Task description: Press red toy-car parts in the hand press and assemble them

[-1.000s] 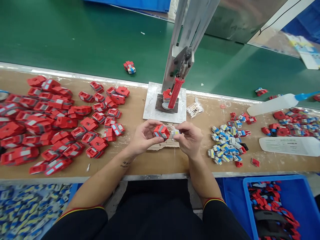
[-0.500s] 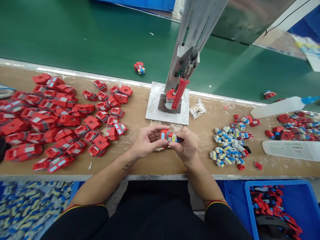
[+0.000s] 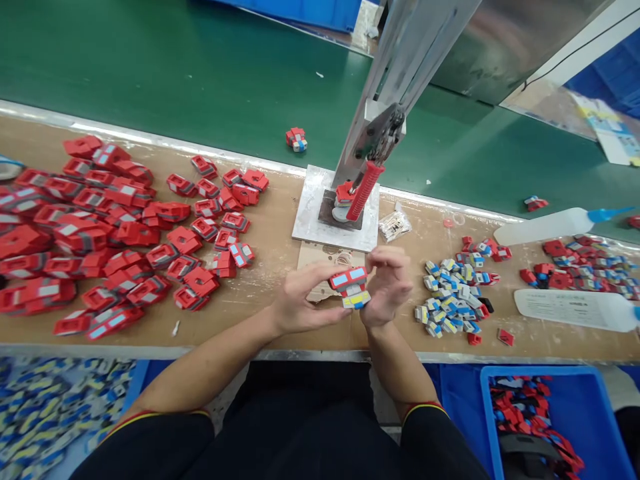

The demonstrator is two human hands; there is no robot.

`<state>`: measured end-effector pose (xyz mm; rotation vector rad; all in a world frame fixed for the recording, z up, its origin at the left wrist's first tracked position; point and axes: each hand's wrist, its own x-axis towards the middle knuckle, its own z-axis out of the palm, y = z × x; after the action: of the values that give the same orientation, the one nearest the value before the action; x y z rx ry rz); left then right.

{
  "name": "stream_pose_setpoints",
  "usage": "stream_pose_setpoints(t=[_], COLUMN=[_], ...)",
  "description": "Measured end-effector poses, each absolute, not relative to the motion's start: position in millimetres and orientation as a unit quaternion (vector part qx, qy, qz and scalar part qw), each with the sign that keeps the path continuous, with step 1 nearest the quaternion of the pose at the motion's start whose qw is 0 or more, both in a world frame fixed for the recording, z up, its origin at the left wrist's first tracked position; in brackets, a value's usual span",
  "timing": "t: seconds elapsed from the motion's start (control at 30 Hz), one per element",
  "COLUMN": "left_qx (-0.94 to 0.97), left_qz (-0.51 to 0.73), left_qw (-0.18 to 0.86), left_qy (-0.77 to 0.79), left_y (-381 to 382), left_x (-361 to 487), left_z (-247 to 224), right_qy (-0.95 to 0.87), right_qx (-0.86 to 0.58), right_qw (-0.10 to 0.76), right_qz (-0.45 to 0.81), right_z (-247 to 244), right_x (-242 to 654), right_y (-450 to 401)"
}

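My left hand (image 3: 305,297) pinches a small toy vehicle part (image 3: 349,283) between thumb and fingers. The part is red with pale blue windows on top, grey in the middle and white with yellow and blue at its lower end. Right beside it is my right hand (image 3: 387,287), its fingers loosely curled and apart, with no grip on the part that I can see. Whether it still touches the part's right side is hard to tell. Just beyond the hands stands a lever press (image 3: 364,190) with a red handle, on a metal base plate (image 3: 309,213).
Red vehicle shells (image 3: 135,233) are heaped on the left. White, blue and yellow pieces (image 3: 453,297) lie at right, near two plastic bottles (image 3: 570,310). A bag of cotton swabs (image 3: 395,223) lies beside the press. Behind runs a green belt (image 3: 225,100); a blue bin (image 3: 590,400) stands below right.
My right hand has loosened its pinch and drawn slightly right of the part. The part has moved a little right and down and is tilted, its yellow strip showing more.
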<state>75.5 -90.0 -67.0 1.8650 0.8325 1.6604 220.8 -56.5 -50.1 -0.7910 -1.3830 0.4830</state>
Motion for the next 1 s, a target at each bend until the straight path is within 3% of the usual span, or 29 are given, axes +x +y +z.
stream_pose_setpoints(t=[0.13, 0.37, 0.7, 0.83, 1.0], left_qx=[0.732, 0.745, 0.756, 0.755, 0.784], left_qz=[0.583, 0.582, 0.575, 0.584, 0.538], left_qw=[0.163, 0.070, 0.089, 0.073, 0.083], left_qy=[0.312, 0.318, 0.302, 0.290, 0.300], left_y=[-95, -97, -94, -93, -104], left_x=[79, 79, 79, 77, 81], left_z=[-64, -63, -62, -46, -13], right_qy=[-0.619, -0.601, -0.619, -0.599, -0.440], right_qx=[-0.333, -0.334, -0.282, -0.287, -0.294], right_qw=[0.644, 0.671, 0.689, 0.660, 0.698], right_qz=[0.302, 0.277, 0.250, 0.352, 0.483], right_z=[-42, -47, -41, -27, -14], right_x=[220, 219, 224, 221, 210], right_y=[-64, -68, -61, -69, -80])
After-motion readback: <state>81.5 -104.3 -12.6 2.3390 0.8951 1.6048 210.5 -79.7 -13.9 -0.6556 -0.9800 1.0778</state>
